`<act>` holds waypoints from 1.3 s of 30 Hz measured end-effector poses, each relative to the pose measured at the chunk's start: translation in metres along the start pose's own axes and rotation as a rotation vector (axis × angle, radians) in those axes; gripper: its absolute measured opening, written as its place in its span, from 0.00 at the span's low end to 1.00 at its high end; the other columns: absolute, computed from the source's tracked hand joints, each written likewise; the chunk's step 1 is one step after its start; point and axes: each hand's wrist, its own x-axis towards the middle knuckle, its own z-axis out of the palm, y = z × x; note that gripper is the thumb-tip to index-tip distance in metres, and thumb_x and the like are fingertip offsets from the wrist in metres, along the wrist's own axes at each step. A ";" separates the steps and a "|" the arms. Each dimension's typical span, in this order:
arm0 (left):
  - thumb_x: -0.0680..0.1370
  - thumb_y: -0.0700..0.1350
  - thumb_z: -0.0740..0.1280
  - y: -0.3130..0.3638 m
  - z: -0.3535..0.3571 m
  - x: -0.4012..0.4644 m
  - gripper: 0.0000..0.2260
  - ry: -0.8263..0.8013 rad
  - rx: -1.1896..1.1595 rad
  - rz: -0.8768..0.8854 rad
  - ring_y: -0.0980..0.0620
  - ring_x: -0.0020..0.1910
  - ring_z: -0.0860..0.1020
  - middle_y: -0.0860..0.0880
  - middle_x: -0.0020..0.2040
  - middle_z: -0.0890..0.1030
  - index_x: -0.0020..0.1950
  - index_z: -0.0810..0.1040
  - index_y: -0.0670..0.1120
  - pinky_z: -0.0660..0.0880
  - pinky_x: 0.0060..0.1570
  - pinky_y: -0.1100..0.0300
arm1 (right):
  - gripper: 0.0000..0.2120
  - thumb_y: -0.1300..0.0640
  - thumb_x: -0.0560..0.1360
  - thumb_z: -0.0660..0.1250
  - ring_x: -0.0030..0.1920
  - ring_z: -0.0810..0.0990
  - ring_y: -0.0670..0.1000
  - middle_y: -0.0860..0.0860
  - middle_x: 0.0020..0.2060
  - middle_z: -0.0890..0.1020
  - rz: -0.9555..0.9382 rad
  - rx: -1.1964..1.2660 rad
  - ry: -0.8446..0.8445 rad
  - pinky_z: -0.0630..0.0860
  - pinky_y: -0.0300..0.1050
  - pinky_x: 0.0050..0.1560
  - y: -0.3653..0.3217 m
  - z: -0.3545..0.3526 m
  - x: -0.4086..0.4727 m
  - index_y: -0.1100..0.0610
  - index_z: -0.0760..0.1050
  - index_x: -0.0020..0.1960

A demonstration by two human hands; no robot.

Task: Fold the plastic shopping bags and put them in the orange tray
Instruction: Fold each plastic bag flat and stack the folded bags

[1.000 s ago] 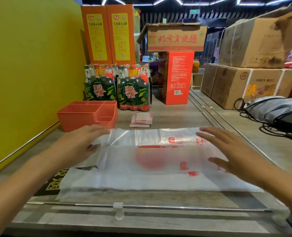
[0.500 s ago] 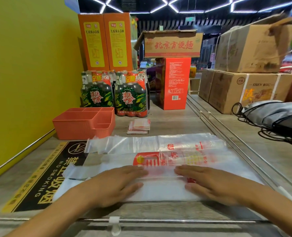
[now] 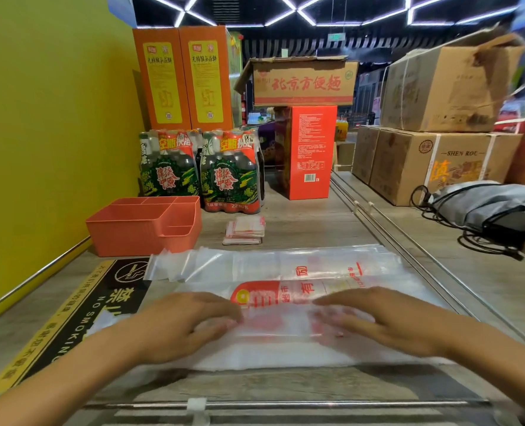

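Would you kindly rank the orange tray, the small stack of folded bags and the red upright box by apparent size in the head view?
Largest to smallest:
1. Orange tray and red upright box: about alike, and the tray is nearer, so unranked.
2. Folded bags: clearly smallest.

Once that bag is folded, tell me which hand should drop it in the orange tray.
Left, probably. The orange tray sits far left, ahead of the left hand; the right hand would cross over.
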 end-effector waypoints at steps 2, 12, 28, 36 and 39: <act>0.81 0.68 0.48 -0.009 -0.009 0.011 0.24 0.063 -0.048 -0.047 0.72 0.68 0.66 0.70 0.70 0.70 0.72 0.70 0.65 0.65 0.70 0.65 | 0.26 0.30 0.79 0.53 0.69 0.69 0.33 0.32 0.70 0.71 0.042 0.051 0.115 0.67 0.38 0.70 0.018 -0.010 0.012 0.36 0.67 0.74; 0.78 0.55 0.71 -0.062 -0.025 0.108 0.37 -0.118 -0.011 -0.272 0.53 0.79 0.55 0.54 0.81 0.56 0.82 0.55 0.54 0.55 0.78 0.52 | 0.45 0.44 0.74 0.74 0.77 0.62 0.52 0.48 0.79 0.62 0.356 -0.087 -0.029 0.62 0.50 0.75 0.085 -0.032 0.077 0.46 0.51 0.82; 0.79 0.46 0.69 -0.067 -0.032 0.108 0.02 0.293 0.232 -0.060 0.52 0.55 0.76 0.54 0.53 0.78 0.50 0.80 0.50 0.78 0.46 0.57 | 0.10 0.52 0.78 0.71 0.54 0.81 0.47 0.36 0.52 0.76 0.103 -0.321 0.337 0.74 0.40 0.48 0.089 -0.037 0.070 0.49 0.83 0.58; 0.81 0.67 0.53 -0.041 -0.008 0.061 0.28 -0.102 -0.024 -0.111 0.68 0.77 0.50 0.69 0.79 0.50 0.80 0.54 0.65 0.51 0.77 0.61 | 0.35 0.26 0.76 0.49 0.76 0.59 0.39 0.37 0.78 0.61 0.156 -0.149 -0.091 0.57 0.43 0.78 0.071 -0.012 0.034 0.40 0.59 0.79; 0.81 0.68 0.52 -0.024 0.000 0.062 0.30 -0.152 -0.102 -0.117 0.67 0.78 0.45 0.67 0.80 0.46 0.81 0.49 0.63 0.45 0.78 0.60 | 0.34 0.30 0.79 0.51 0.78 0.49 0.36 0.34 0.79 0.51 0.119 -0.048 -0.051 0.47 0.37 0.77 0.051 -0.003 0.040 0.40 0.51 0.81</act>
